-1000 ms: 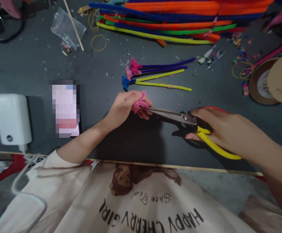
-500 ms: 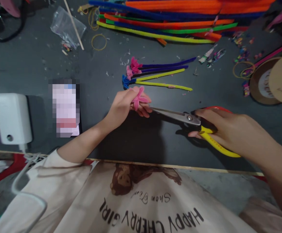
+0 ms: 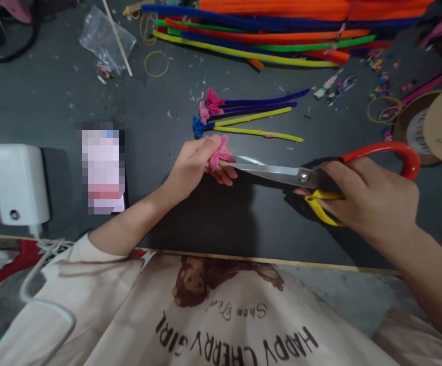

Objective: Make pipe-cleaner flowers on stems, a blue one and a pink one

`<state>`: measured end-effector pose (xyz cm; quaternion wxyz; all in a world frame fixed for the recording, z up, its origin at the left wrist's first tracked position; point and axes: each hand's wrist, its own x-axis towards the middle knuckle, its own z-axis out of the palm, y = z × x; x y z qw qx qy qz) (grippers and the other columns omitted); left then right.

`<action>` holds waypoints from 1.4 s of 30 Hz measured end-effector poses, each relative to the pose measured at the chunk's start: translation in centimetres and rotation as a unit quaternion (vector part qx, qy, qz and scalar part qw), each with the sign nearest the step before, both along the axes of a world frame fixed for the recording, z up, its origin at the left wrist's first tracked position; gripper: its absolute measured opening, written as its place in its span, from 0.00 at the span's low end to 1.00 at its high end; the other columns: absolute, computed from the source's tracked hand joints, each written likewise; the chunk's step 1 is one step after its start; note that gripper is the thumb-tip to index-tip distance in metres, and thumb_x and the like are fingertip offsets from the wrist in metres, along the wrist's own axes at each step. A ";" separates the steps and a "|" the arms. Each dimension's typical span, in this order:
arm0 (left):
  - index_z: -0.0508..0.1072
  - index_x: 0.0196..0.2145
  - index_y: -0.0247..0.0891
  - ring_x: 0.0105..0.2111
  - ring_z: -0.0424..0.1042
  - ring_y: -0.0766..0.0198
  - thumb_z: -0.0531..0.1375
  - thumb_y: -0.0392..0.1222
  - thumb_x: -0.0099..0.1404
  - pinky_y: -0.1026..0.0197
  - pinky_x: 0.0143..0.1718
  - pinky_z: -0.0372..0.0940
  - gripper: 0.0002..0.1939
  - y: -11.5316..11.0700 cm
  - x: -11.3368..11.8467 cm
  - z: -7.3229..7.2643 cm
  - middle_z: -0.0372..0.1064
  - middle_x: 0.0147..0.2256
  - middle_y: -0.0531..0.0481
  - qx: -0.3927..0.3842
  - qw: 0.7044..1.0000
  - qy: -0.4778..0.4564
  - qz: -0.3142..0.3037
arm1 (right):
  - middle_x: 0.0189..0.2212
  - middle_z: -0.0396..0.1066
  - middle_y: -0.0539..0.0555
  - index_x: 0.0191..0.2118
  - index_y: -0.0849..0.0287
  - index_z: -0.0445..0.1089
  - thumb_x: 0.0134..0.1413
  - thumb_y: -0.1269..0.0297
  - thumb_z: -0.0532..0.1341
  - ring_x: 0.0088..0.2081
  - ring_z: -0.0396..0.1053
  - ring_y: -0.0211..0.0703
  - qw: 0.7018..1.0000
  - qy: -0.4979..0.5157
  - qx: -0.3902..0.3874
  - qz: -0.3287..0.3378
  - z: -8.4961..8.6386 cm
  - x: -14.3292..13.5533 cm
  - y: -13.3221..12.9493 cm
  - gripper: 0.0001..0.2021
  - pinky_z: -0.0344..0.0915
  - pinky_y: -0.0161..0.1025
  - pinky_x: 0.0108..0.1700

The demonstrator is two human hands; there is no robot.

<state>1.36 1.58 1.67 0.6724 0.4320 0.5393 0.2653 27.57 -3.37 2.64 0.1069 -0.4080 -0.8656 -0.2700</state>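
A pink fuzzy flower (image 3: 221, 151) is pinched between the thumb and fingers of my left hand (image 3: 200, 161). My right hand (image 3: 375, 195) is wrapped round scissors (image 3: 282, 174) with one red and one yellow handle. The blades are parted, with their tips at the flower and my left fingertips. Just beyond my left hand lie a blue flower (image 3: 198, 127) and pink flowers (image 3: 212, 103), with yellow-green stems (image 3: 259, 117) and dark blue stems (image 3: 266, 98) pointing right.
Coloured fuzzy sticks (image 3: 266, 38) lie across the far side. A phone (image 3: 102, 170) and white power bank (image 3: 19, 184) are on the left. Ribbon spools (image 3: 440, 122) sit at the right. A plastic bag (image 3: 104, 43) and wooden stick (image 3: 119, 40) are at the back left.
The scissors have opened wider, and their red handle has swung out to the right. My right hand has turned with them. My left hand keeps hold of the pink flower, which is slightly tilted.
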 end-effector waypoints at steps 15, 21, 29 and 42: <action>0.68 0.25 0.34 0.15 0.72 0.68 0.52 0.49 0.67 0.69 0.17 0.65 0.18 0.1 -0.1 -0.1 0.72 0.18 0.53 -0.012 0.997 -0.071 0.007 | 0.20 0.67 0.51 0.33 0.60 0.69 0.59 0.58 0.59 0.22 0.60 0.38 1.000 -0.022 0.002 0.022 0.4 -0.2 0.4 0.10 0.53 0.33 0.22; 0.67 0.25 0.34 0.15 0.72 0.67 0.51 0.48 0.68 0.68 0.18 0.65 0.19 0.1 0.0 0.1 0.71 0.18 0.52 -0.019 0.999 -0.037 0.001 | 0.20 0.68 0.51 0.33 0.60 0.69 0.59 0.58 0.58 0.21 0.61 0.38 0.999 -0.031 -0.001 0.017 0.7 -0.2 0.5 0.11 0.53 0.33 0.21; 0.67 0.24 0.34 0.15 0.71 0.68 0.51 0.48 0.68 0.68 0.18 0.65 0.19 0.1 0.0 0.2 0.71 0.18 0.52 -0.022 0.999 -0.036 -0.002 | 0.19 0.67 0.50 0.32 0.59 0.68 0.59 0.56 0.59 0.20 0.60 0.38 0.999 -0.035 -0.002 0.021 0.6 -0.2 0.5 0.11 0.51 0.33 0.19; 0.69 0.27 0.34 0.19 0.74 0.68 0.48 0.50 0.69 0.68 0.22 0.68 0.21 0.0 0.0 -0.1 0.73 0.20 0.52 -0.021 0.999 -0.044 0.012 | 0.29 0.75 0.57 0.41 0.63 0.68 0.61 0.37 0.41 0.25 0.73 0.44 0.978 0.036 -0.201 -0.050 1.2 1.0 -0.9 0.33 0.59 0.35 0.20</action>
